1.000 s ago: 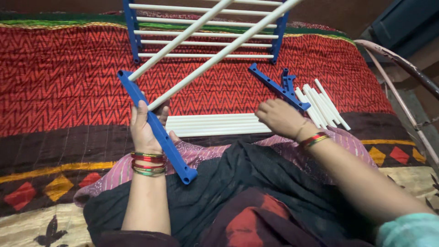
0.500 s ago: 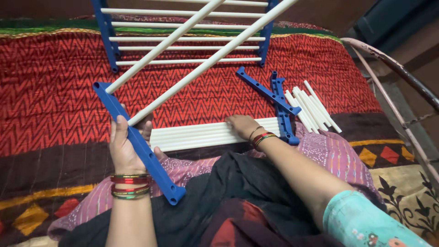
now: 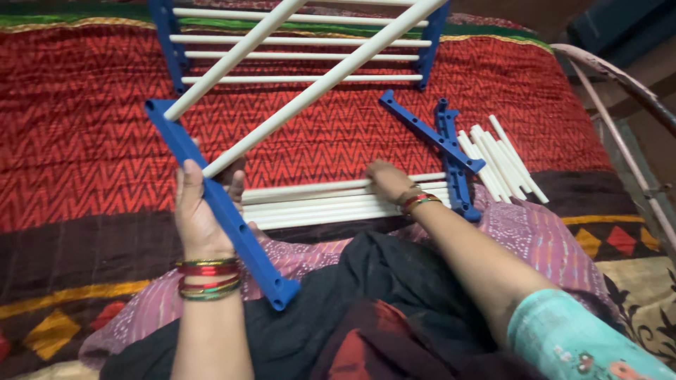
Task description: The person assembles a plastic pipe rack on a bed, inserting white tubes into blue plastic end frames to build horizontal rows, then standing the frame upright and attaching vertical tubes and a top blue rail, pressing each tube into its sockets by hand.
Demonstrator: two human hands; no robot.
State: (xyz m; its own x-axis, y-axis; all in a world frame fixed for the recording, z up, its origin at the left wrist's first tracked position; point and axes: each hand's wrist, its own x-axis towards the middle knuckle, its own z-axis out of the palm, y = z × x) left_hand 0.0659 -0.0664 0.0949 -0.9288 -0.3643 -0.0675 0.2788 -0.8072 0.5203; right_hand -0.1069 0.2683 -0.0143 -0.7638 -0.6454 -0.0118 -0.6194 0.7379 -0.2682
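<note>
My left hand [image 3: 199,211] grips a long blue plastic side rail [image 3: 218,204] that slants across my lap. Two white rods [image 3: 317,81] are plugged into the rail and run up to the right. My right hand [image 3: 386,181] rests on a row of several loose white rods [image 3: 317,204] lying side by side on the bed, fingers curled over the top one. Whether it has lifted a rod, I cannot tell.
A finished blue-and-white rack section [image 3: 296,42] lies at the far side of the red zigzag bedspread [image 3: 91,127]. Two more blue rails [image 3: 440,137] and a pile of short white rods [image 3: 503,158] lie to the right. A metal bed rail [image 3: 620,91] curves along the right edge.
My right hand moved left from the blue rails onto the row of long white rods. My left hand kept its hold on the blue rail, which stayed slanted.
</note>
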